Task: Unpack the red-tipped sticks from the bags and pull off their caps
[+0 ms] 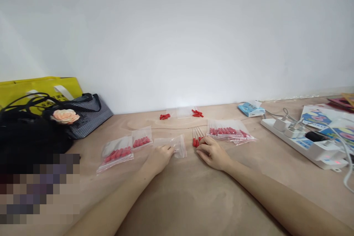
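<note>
A clear zip bag [179, 145] lies flat in the middle of the table, with no red pieces showing in it. My left hand [162, 158] rests on its near side, fingers curled and pinching the bag's edge. To the right of the bag, several thin pale sticks with red handles [195, 142] lie side by side, handles toward me. My right hand [212, 153] is closed at the rightmost handles, thumb and fingers bent; its fingertips partly cover them.
Filled zip bags of red-handled sticks lie left [118, 153] and right [225, 131]. Loose red pieces [197, 113] sit by the wall. A tissue pack [251, 109], a power strip [301, 143] with cables and printed sheets are at right; a striped bag [85, 118] and yellow bag [69, 84] at left.
</note>
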A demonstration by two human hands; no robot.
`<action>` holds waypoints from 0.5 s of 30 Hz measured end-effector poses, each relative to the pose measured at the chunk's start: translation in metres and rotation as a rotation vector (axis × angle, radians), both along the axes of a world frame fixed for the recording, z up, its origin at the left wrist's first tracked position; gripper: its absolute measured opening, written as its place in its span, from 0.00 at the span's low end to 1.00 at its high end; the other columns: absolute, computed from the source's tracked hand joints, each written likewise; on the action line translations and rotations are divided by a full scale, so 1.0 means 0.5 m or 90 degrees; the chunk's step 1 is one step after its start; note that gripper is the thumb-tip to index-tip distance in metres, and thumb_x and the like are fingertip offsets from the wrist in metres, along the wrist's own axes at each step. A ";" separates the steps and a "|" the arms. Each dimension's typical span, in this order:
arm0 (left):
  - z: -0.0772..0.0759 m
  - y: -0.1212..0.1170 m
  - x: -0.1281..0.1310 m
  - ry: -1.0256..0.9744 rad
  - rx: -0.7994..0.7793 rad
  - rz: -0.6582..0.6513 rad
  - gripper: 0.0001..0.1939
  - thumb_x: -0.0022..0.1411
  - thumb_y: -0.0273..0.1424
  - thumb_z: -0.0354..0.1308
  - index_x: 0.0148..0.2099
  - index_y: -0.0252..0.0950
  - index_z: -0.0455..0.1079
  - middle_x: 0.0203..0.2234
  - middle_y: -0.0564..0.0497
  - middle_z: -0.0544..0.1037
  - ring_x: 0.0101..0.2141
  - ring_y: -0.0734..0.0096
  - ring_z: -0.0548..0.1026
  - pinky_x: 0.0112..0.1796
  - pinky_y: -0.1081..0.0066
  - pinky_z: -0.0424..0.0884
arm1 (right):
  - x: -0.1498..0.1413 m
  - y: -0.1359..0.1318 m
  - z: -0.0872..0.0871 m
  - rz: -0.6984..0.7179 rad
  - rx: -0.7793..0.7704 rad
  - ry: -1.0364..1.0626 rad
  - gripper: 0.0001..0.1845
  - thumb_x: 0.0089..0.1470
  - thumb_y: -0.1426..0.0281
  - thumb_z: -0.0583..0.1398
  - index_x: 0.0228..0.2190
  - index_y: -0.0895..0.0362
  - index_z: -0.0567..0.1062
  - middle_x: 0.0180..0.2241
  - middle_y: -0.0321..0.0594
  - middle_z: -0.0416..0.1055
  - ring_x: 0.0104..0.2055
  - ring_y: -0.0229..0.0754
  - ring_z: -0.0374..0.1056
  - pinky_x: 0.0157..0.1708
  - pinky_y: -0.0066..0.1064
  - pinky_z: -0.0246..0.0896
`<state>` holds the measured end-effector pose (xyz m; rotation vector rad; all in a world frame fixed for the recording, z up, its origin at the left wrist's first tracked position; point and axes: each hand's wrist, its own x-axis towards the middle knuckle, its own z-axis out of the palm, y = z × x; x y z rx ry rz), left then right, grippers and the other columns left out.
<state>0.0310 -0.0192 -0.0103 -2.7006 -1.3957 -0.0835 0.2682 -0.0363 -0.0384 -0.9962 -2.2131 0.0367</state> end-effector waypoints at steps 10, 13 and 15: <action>0.112 0.006 -0.034 0.026 0.224 0.240 0.14 0.62 0.28 0.39 0.37 0.30 0.66 0.32 0.40 0.72 0.35 0.58 0.71 0.34 0.64 0.65 | 0.000 0.001 -0.003 0.015 -0.023 0.009 0.06 0.51 0.74 0.54 0.28 0.57 0.71 0.32 0.43 0.66 0.36 0.40 0.62 0.36 0.33 0.60; 0.151 0.030 -0.106 -0.009 0.303 0.380 0.17 0.62 0.30 0.36 0.38 0.30 0.65 0.33 0.38 0.72 0.37 0.52 0.71 0.34 0.60 0.65 | 0.000 0.002 -0.003 0.021 -0.027 0.011 0.07 0.52 0.73 0.53 0.28 0.57 0.71 0.33 0.43 0.65 0.36 0.40 0.62 0.36 0.33 0.61; 0.147 0.050 -0.160 -0.043 0.237 0.458 0.16 0.60 0.30 0.38 0.38 0.28 0.65 0.34 0.35 0.72 0.37 0.48 0.71 0.33 0.56 0.65 | 0.000 0.001 -0.003 0.024 -0.027 0.014 0.07 0.52 0.73 0.53 0.28 0.57 0.71 0.33 0.43 0.66 0.36 0.40 0.63 0.36 0.33 0.61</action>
